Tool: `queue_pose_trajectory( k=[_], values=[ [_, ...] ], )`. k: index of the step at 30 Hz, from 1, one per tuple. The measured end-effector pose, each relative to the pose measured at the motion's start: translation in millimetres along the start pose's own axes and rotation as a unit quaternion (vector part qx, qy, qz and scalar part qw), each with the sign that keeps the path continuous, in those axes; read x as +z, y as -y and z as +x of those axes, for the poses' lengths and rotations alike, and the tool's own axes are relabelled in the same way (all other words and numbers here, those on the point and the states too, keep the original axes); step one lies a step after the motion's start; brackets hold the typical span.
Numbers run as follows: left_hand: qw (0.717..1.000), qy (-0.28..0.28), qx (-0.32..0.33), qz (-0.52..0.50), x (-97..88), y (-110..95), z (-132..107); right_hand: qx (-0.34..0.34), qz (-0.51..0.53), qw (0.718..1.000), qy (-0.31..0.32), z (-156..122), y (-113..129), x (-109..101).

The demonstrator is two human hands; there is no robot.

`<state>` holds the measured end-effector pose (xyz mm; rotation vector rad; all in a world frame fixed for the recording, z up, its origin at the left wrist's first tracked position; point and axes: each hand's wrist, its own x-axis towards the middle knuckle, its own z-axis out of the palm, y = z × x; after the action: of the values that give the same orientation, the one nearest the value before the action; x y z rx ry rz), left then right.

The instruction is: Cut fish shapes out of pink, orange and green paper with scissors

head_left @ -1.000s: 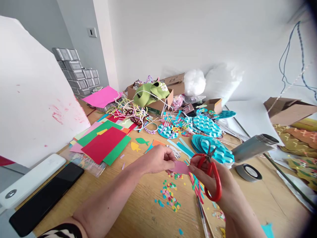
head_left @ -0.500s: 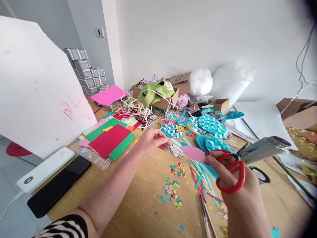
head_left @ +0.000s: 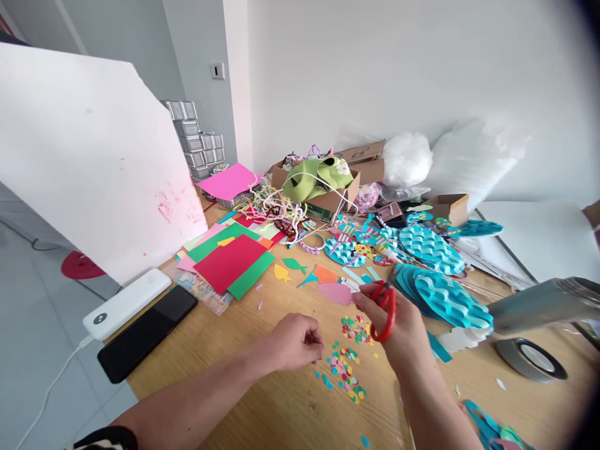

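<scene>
Left side: red sheet (head_left: 229,264) on the paper stack, then yellow fish cut-out (head_left: 282,272) and green fish cut-out (head_left: 294,265) flat on the table. Left hand (head_left: 296,342) is in front of those, forearm in from lower left, back of hand up. Fingers curled in, nothing visible in them. Pink paper oval (head_left: 334,293) sits right of the fish, beyond the confetti dots (head_left: 345,369); can't tell if it touches the table. Right hand (head_left: 404,322) pinches its right end between thumb and fingers, forearm slanting up from lower right, red scissors (head_left: 390,317) hung on the same hand, blades pointing away. Not cutting. My read: step in hand is positioning the oval, scissors parked. Next move calls for a steady pinch, or a clean release if it's being set down, without the scissors snagging its edge.
</scene>
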<state>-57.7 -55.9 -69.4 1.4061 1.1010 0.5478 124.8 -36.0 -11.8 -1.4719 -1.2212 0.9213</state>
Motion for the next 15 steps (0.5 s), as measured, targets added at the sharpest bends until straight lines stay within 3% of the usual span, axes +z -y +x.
queue_pose_trajectory(
  k=[6, 10, 15],
  values=[
    [0.993, -0.101, 0.054, -0.008, 3.8, 10.7, -7.5, -0.012, -0.086, 0.995, 0.047, 26.4, -14.7, 51.9],
    [0.988, -0.125, 0.086, -0.036, 8.9, 12.7, -5.4, -0.007, -0.134, 0.99, 0.045, 46.5, -19.7, 85.2],
    [0.985, -0.148, 0.081, -0.043, 12.3, 24.8, 0.2, -0.004, -0.208, 0.977, 0.039, 62.4, -22.6, 114.1]
  ],
)
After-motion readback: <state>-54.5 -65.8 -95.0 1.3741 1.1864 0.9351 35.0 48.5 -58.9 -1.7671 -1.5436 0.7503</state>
